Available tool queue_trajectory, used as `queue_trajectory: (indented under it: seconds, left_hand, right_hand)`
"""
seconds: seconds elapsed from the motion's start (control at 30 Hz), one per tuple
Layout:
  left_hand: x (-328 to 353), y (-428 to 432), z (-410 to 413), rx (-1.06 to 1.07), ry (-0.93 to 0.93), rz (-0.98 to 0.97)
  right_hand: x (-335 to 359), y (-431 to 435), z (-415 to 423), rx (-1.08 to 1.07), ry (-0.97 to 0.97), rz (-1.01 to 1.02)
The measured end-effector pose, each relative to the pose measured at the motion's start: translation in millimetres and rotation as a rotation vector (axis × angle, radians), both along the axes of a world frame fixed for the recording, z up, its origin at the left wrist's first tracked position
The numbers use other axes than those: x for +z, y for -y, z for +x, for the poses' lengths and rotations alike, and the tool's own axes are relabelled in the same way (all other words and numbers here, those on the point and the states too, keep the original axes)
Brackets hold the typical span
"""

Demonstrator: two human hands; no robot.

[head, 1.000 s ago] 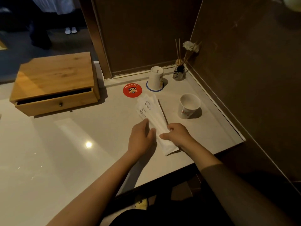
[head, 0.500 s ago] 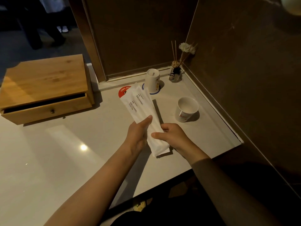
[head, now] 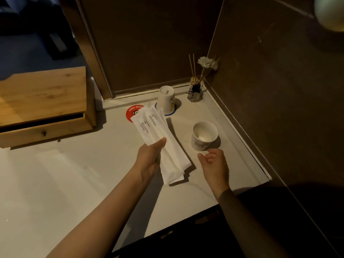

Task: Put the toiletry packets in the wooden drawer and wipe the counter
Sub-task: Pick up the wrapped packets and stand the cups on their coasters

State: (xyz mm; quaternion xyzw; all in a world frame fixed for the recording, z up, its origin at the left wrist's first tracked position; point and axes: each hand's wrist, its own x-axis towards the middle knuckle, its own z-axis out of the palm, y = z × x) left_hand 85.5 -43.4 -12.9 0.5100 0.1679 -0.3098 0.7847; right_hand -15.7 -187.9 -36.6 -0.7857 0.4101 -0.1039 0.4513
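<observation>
Diagonally, left hand (head: 149,161) grips seemingly three toiletry packets (head: 158,138) pointing up-left.

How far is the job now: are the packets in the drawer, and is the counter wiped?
Nothing is finished. The left hand holds the toiletry packets above the counter; the right hand is empty. The wooden drawer stands slightly open. Left: stowing and wiping; no cloth is visible.
</observation>
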Motion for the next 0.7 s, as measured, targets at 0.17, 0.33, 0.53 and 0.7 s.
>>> queue_trajectory:
  seconds: [0.17,0.33,0.53,0.7]
  left_hand:
    - [-0.5,3.0,-1.7,0.047,-0.001,0.041]
    - [0.0,1.1,0.9,0.093,-0.005,0.055]
    - [7.0,3.2,8.1,0.138,0.020,0.060]
    - [10.7,-3.0,12.6,0.172,0.078,0.140]
  right_hand:
    - [-13.4,21.3,12.9,0.114,-0.033,-0.063]
    - [-16.4,29.2,25.3,0.151,-0.014,-0.078]
    - [-13.1,33.1,41.1,0.169,0.068,-0.069]
    - [-2.3,29.7,56.2,0.262,0.100,-0.026]
